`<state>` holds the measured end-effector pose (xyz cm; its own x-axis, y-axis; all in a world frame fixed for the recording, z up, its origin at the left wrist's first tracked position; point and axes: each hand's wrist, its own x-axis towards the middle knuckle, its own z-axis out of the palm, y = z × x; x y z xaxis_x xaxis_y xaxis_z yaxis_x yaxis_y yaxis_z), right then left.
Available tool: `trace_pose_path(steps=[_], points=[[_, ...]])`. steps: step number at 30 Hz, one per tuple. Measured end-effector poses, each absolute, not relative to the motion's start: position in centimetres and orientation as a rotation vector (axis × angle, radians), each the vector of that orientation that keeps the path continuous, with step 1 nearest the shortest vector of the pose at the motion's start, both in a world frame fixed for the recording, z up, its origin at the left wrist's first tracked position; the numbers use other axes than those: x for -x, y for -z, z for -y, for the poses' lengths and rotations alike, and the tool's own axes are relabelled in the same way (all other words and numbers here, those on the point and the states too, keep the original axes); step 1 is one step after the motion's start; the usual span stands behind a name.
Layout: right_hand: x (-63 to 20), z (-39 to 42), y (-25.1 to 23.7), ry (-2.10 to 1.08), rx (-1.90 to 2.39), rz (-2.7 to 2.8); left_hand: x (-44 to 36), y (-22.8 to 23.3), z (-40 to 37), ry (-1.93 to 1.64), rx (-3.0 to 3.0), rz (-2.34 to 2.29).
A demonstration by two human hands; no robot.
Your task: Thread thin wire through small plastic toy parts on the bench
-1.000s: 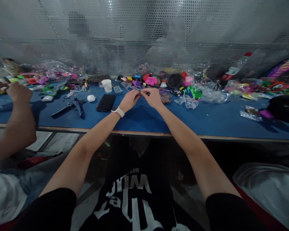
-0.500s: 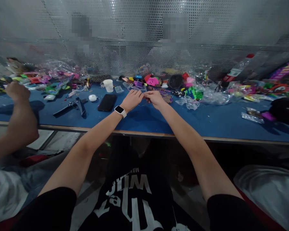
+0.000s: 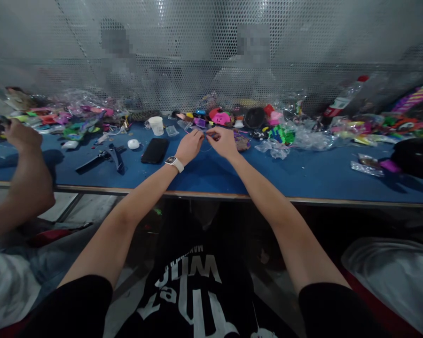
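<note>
Over the blue table, my left hand (image 3: 190, 147), wearing a white-banded watch (image 3: 175, 162) on the wrist, has its fingertips pinched together. Just to its right, my right hand (image 3: 223, 142) is closed in a pinch, with thumb and forefinger meeting near the left fingertips. A fine pale thread (image 3: 207, 150) curves below the fingers, but what each hand holds is too small to make out. Beside my right hand lies a purple and brown piece (image 3: 242, 142), partly covered by it. A pink figure (image 3: 221, 118) and a small purple item (image 3: 199, 122) lie behind the hands.
Left of my hands are a black phone (image 3: 155, 150), a white earbud case (image 3: 133, 144), a paper cup (image 3: 156, 126) and a dark folding tool (image 3: 113, 158). Plastic wrappers (image 3: 313, 139) and a bottle (image 3: 338, 105) stand rightward. A co-worker's hand (image 3: 23, 135) is at left.
My hands have drawn slightly apart at the fingertips, leaving a narrow gap. The view has shifted a little; objects on the table stay in place.
</note>
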<state>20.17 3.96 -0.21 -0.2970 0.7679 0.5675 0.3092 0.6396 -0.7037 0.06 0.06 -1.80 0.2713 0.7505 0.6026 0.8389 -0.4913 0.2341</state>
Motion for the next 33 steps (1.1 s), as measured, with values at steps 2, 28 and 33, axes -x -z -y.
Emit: trace_pose_path(steps=[2, 28, 33], points=[[-20.4, -3.9, 0.0, -0.494, 0.819, 1.951, 0.0, 1.7, 0.0, 1.030, 2.400, 1.519], [-20.2, -5.6, 0.6, -1.257, 0.876, 1.661, -0.9, 1.6, -0.1, 0.839, 2.401, 1.456], [-20.9, -5.0, 0.3, -1.065, 0.753, 1.866, -0.9, 1.7, -0.2, 0.929, 2.406, 1.450]])
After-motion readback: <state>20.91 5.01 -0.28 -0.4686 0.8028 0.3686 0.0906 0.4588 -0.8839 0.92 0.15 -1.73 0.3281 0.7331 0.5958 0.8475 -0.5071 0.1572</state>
